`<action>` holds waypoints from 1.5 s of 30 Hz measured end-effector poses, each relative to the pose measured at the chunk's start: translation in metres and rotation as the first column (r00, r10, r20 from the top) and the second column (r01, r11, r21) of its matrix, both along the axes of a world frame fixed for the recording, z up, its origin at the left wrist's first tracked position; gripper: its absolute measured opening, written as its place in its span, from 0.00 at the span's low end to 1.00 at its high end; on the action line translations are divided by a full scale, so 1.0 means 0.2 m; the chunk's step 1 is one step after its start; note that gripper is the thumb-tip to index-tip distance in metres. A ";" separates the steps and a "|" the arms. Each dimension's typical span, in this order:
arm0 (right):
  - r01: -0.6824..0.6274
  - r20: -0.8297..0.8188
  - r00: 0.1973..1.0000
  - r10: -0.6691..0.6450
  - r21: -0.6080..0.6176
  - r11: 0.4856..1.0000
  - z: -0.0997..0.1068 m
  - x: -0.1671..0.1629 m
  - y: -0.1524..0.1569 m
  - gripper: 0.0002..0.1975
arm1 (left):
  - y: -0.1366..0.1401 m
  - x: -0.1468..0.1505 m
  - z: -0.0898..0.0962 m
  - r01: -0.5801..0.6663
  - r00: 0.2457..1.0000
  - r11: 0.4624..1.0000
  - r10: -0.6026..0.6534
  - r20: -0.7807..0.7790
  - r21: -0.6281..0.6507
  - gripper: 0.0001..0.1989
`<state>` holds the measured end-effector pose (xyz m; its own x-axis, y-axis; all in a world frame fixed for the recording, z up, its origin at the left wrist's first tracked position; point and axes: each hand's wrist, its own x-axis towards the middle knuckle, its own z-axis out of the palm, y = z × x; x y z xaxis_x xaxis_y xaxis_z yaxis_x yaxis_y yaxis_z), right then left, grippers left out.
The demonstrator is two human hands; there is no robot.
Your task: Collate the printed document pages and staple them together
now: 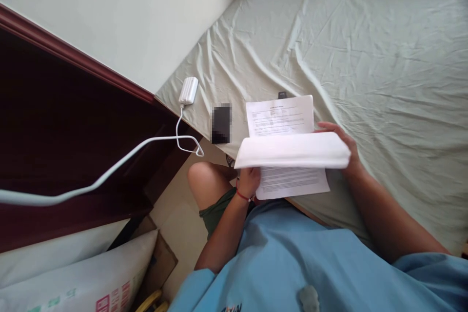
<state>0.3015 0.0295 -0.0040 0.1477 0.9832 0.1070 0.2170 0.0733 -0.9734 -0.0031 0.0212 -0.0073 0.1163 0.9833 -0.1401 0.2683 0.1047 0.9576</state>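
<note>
A white sheet of paper (292, 150), bent with its blank side up, spans between my two hands. My left hand (249, 183) is closed at its lower left edge; the fingertips are hidden under the paper. My right hand (345, 148) grips the right end, with some fingers showing behind it. Below and beyond the bent sheet, printed paper (280, 116) lies on the bed, its text facing up. More printed text shows on the paper (292, 183) nearest my body. Whether these parts belong to one sheet cannot be made out.
A pale green bedsheet (395, 68) covers the bed. A dark, blurred-out phone-like object (221, 124) lies left of the papers, near a white adapter (189, 90) with a white cable (120, 161). A small black object (282, 94) peeks out behind the paper. White sacks (91, 273) stand lower left.
</note>
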 end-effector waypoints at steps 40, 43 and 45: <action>-0.282 -0.525 0.851 -0.033 -0.509 0.813 0.15 0.02 -0.04 0.20 | 0.27 0.16 0.24 0.163 0.707 0.889 0.197 0.679 -0.428 0.35; -0.313 -0.476 0.879 0.028 -0.532 0.787 0.16 0.04 -0.02 0.22 | 0.29 0.15 0.18 0.208 0.728 0.864 0.176 0.662 -0.458 0.33; -0.252 -0.326 0.942 0.083 -0.521 0.816 0.18 0.06 0.01 0.24 | 0.29 0.16 0.16 0.198 0.784 0.871 0.135 0.606 -0.450 0.32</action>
<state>0.3141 0.0319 0.0317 -0.0852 0.8755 -0.4756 -0.0311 -0.4794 -0.8770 0.0280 0.0800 0.0243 0.3684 0.8057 -0.4638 -0.3325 0.5801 0.7436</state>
